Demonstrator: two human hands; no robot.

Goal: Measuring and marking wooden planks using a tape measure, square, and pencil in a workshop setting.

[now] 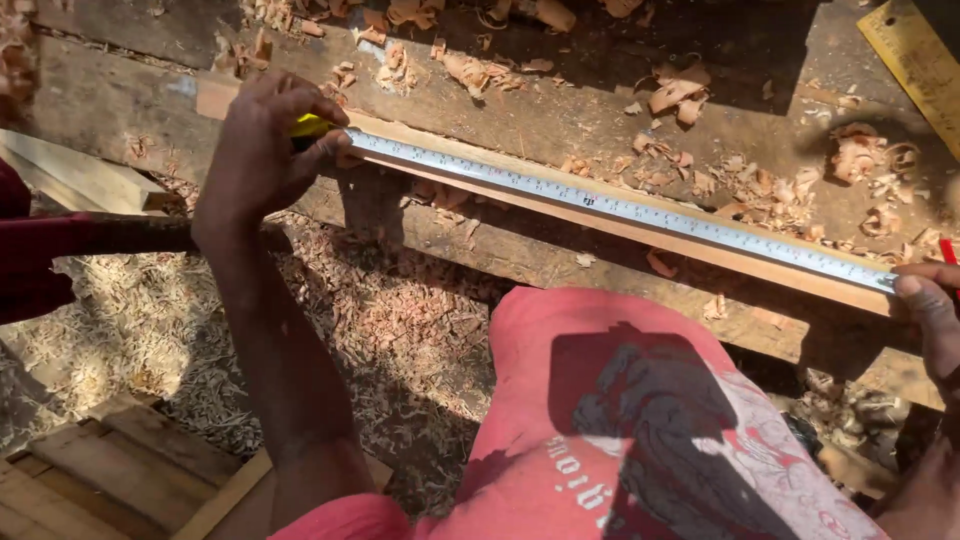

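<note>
Grip of my left hand (262,150) was closed around the yellow case of the tape measure (312,126), thumb and fingers pinching it down at the far left end of the wooden strip (640,225). Steel tape blade (620,207) ran flat along the strip's top face, left to right, reaching the strip's right end. My right hand (930,310) sat at that right end, fingertips pressed onto the blade's tip; a red pencil (948,252) showed just above them, though I could not tell how it was held.

Strip rested on a rough plank tabletop (560,120), with curled wood shavings (770,190) scattered behind it and a yellow ruler (918,62) well beyond its right end. Sawdust covered the ground (400,330) below the strip, near my red shirt (640,430).

Risks as I judged them: blade could slide sideways off the narrow strip if either hand eased, spoiling the reading. Shavings under the blade might lift it. Releasing the case could let the blade snap back toward my right fingers.
</note>
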